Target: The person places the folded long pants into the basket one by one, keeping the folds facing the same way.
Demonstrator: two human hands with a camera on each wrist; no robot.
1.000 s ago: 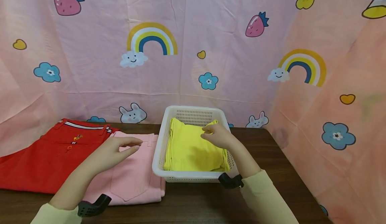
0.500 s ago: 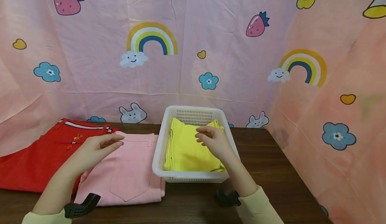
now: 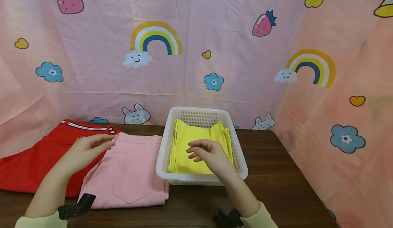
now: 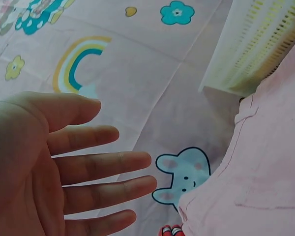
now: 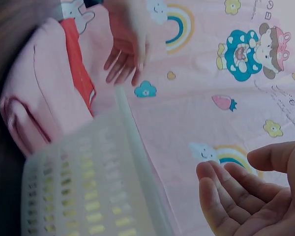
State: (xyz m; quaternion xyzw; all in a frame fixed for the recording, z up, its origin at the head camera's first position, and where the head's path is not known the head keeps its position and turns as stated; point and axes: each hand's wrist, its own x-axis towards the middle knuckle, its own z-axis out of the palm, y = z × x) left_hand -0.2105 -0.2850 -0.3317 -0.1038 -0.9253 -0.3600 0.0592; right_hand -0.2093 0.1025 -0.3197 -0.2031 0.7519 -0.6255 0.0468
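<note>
A white plastic basket point(image 3: 162, 146) stands on the dark table and holds a folded yellow garment point(image 3: 184, 146). My right hand point(image 3: 206, 154) hovers just above the yellow cloth, fingers loosely spread, holding nothing. Left of the basket lies a folded pink garment point(image 3: 132, 177), and beyond it a red garment point(image 3: 30, 163). My left hand point(image 3: 87, 148) hangs over the line where pink and red meet, fingers straight and empty. The left wrist view shows the open palm point(image 4: 64, 167) beside the pink cloth point(image 4: 255, 182) and the basket point(image 4: 255, 44). The right wrist view shows the open right hand point(image 5: 246, 191) and the basket's wall point(image 5: 93, 187).
A pink cartoon-print cloth point(image 3: 196, 50) hangs behind and to the right of the dark wooden table point(image 3: 276, 173). Bare tabletop lies right of the basket and along the front edge. Black wrist mounts point(image 3: 73, 207) show at both sleeves.
My right hand let go of the yellow garment's far edge and drew back toward me, over its middle. My left hand slid left, from the pink garment toward the red one.
</note>
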